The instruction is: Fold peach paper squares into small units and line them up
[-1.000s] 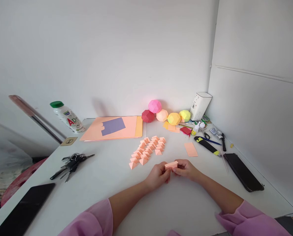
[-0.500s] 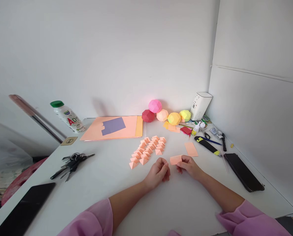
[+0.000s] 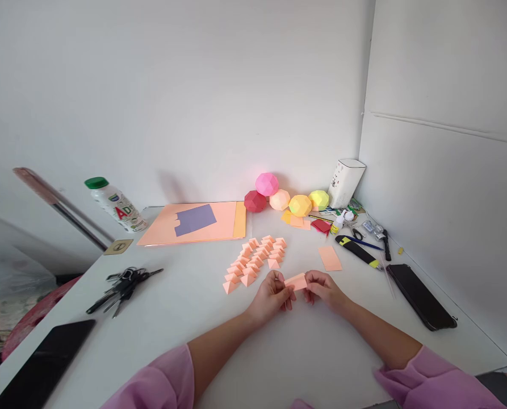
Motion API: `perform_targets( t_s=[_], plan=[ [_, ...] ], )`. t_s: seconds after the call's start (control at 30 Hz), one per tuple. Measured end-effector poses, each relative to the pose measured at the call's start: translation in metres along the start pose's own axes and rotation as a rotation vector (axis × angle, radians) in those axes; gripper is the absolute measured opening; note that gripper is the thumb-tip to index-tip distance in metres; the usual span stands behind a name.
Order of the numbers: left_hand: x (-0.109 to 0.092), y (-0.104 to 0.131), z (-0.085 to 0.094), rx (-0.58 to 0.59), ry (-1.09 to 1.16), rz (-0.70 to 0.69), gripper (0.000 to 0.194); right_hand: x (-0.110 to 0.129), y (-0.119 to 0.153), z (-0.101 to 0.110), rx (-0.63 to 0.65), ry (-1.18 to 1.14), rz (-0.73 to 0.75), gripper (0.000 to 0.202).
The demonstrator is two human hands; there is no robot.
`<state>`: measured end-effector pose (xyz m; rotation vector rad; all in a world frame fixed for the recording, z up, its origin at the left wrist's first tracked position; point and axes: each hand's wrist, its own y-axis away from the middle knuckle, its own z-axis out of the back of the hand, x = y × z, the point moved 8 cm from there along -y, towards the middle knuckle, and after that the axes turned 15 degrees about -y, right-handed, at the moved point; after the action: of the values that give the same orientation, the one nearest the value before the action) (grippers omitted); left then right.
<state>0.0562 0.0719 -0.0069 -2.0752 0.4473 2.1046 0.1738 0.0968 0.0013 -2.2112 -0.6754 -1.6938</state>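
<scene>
A small folded peach paper strip (image 3: 296,282) is stretched between my two hands over the table. My left hand (image 3: 271,296) pinches its left end, and my right hand (image 3: 322,288) pinches its right end. Several small folded peach paper pyramids (image 3: 248,276) stand in slanting rows just beyond my left hand. A flat peach paper rectangle (image 3: 330,258) lies beyond my right hand.
Paper balls (image 3: 255,201) rest by the wall. Large peach sheets (image 3: 159,227), a bottle (image 3: 116,205), keys (image 3: 125,287) and a black tablet (image 3: 44,363) are leftward. A cutter (image 3: 357,251), black phone (image 3: 421,296) and white box (image 3: 347,183) stand or lie rightward.
My left hand has taken hold of the left end of the paper strip, which was in my right hand alone. The strip has shifted slightly left.
</scene>
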Motion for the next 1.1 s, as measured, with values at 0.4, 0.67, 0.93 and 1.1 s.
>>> perform_targets(
  t_s=[0.4,0.67,0.93,1.1],
  plan=[
    [0.001,-0.003,0.000,0.033,0.040,-0.027,0.044,0.019,0.004,-0.002,0.020,0.425,0.382,0.018],
    [0.001,0.002,-0.003,0.016,-0.100,-0.050,0.038,0.013,0.000,0.008,-0.054,0.282,0.240,0.020],
    [-0.039,0.026,0.003,-0.330,-0.851,-0.569,0.018,-0.002,-0.002,0.009,-0.067,0.069,-0.003,0.032],
    [-0.040,0.022,-0.006,-0.096,-0.688,-0.512,0.031,-0.004,-0.001,0.002,0.011,0.078,-0.013,0.028]
  ],
)
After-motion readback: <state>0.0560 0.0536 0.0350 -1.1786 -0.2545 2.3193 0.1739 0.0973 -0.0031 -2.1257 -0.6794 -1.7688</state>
